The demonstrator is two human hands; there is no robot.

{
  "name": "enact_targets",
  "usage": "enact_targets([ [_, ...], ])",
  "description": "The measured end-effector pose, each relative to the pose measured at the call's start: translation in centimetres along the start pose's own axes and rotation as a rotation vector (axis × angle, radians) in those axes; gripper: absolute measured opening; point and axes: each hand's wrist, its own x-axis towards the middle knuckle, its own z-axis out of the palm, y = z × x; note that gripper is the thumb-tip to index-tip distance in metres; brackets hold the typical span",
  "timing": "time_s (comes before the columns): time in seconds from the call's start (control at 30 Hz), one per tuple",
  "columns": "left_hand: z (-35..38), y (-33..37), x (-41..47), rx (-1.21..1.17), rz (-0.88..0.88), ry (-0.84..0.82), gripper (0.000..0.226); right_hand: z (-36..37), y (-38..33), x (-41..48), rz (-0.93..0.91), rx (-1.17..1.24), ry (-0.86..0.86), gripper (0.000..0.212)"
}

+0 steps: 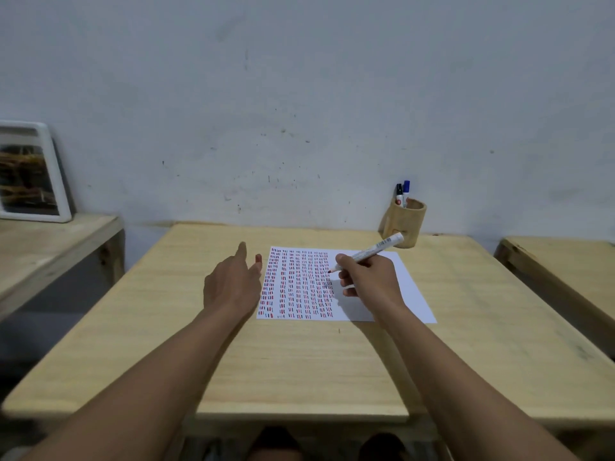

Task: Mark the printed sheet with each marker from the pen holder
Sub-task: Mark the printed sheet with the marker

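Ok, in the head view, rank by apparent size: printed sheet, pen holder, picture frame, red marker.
1. White printed sheet
2. White-framed picture, cropped, possibly larger
3. Tan wooden pen holder
4. White-barrelled red marker held by right hand

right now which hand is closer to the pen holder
Right. The right hand holds a marker just in front of the pen holder; the left hand hovers beyond the sheet's far side.
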Motion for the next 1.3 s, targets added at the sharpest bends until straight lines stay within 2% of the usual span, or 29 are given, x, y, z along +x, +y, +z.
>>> enact_targets([
  [0.1,0.2,-0.9,-1.3,0.15,0.009,-0.158,0.06,-0.4,0.9,-0.2,-0.059,-0.224,0.037,0.019],
  [0.2,0.4,-1.4,-2.1,0.3,0.057,-0.29,0.056,-0.6,1.8,-0.6,-0.059,-0.294,0.074,0.02],
  [0.57,0.4,-1.6,-2.3,0.346,0.082,-0.279,0.055,-0.3,2.1,-0.8,-0.087,-0.469,0.042,0.024],
  [0.83,0.2,-1.5,-2.4,0.338,0.077,-0.297,0.055,-0.2,2.3,-0.7,-0.11,-0.5,0.043,0.032],
  [1.3,-0.4,-2.1,-2.2,0.333,0.096,-0.326,0.054,-0.3,2.2,-0.6,-0.09,-0.483,0.006,0.027],
])
